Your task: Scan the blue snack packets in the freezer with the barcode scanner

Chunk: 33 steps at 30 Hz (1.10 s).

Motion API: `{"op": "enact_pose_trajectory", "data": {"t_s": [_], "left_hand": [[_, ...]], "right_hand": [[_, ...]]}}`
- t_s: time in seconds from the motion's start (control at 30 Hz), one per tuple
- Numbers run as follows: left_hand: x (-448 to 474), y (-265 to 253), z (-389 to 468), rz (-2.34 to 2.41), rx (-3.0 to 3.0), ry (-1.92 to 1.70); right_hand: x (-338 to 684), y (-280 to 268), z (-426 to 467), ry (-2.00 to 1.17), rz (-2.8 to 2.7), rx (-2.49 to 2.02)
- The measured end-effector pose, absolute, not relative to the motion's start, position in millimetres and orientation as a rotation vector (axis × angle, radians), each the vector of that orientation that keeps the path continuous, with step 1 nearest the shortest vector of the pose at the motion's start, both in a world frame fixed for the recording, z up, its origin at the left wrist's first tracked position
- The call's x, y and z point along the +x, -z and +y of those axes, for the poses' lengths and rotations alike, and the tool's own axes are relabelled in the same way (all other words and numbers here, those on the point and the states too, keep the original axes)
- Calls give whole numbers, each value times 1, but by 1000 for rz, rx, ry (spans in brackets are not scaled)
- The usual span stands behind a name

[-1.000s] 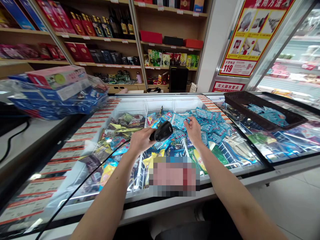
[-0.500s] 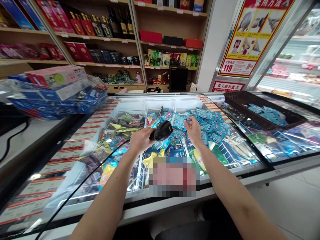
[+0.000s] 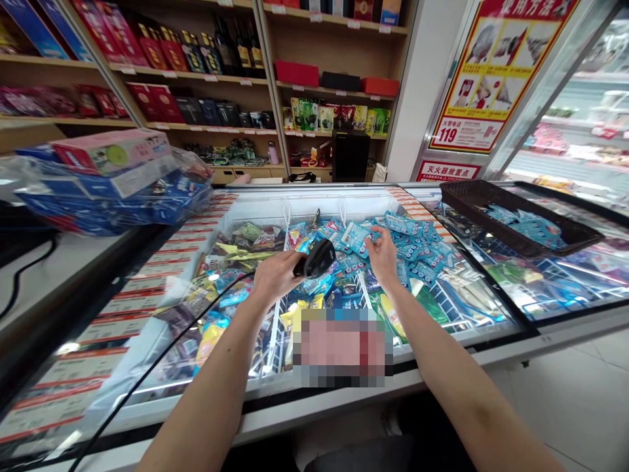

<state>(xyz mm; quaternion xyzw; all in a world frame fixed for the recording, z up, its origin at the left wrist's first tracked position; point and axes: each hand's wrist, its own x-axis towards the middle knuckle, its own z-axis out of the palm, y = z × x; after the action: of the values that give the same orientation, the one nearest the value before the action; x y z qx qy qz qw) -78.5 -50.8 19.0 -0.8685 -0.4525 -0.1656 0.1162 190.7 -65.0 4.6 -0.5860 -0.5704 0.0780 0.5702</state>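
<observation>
My left hand (image 3: 276, 275) is closed around the handle of a black corded barcode scanner (image 3: 320, 258), its head pointing right. Between the fingers of my right hand (image 3: 383, 255) is a light blue ice cream packet (image 3: 356, 238), pinched at its right edge and tilted, its pale label patch on the left. Both hands are over the chest freezer (image 3: 255, 203). Below and right of my right hand lies a heap of similar blue packets (image 3: 427, 257). Yellow packets (image 3: 302, 311) and other wrapped goods fill the wire baskets beneath the scanner.
A dark brown tray (image 3: 515, 219) with several blue packets rests on the freezer at the right. Boxes in clear plastic (image 3: 118, 177) are stacked at the left. The scanner's cable (image 3: 162, 354) runs down to the lower left. Shelves (image 3: 206, 72) of goods stand behind.
My right hand has moved slightly right and tilted the blue packet. The scanner has shifted slightly left, with its head turned a little.
</observation>
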Motion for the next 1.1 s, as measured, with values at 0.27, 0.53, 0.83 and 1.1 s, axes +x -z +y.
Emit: {"op": "enact_pose_trajectory", "data": {"t_s": [0.27,0.53,0.83,1.1], "left_hand": [[-73,-27,-58,-1332,-2594,436],[-67,-28,-62,-1290,-2630,493],[-68,-34,-72,-1346,-2726,770],[-64,-57,-81,-1455,-2578,1220]], "right_hand": [[195,0,-60,-98,-1319,-1498],[195,-5,-68,253,-1416,-1643],[189,-13,-75,209,-1555,-1528],[179,-25,-92,-66,-1628,-1415]]}}
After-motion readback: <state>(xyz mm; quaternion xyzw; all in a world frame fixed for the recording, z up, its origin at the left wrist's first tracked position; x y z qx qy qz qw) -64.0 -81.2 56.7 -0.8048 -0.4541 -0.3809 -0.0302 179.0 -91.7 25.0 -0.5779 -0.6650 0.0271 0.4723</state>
